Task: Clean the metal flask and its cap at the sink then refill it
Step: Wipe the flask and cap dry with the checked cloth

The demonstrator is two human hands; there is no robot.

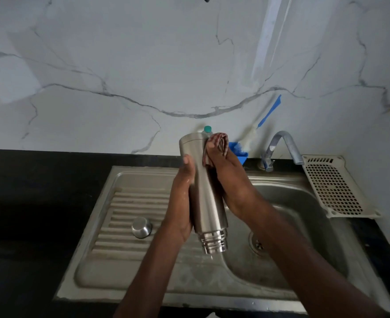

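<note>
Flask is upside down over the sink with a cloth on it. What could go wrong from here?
1. The left hand looks wet and alone grips the smooth flask; it could slip and fall into the sink.
2. The cap sits loose on the ribbed drainboard, near the left arm; a nudge might knock it off.
3. The right hand rubs the cloth near the flask's base, which could twist it loose.

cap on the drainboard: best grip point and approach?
Likely from above: the cap sits free on the ribbed drainboard, left of the left hand. Pinch across its round side wall; the domed, shiny top offers no edge.
</note>
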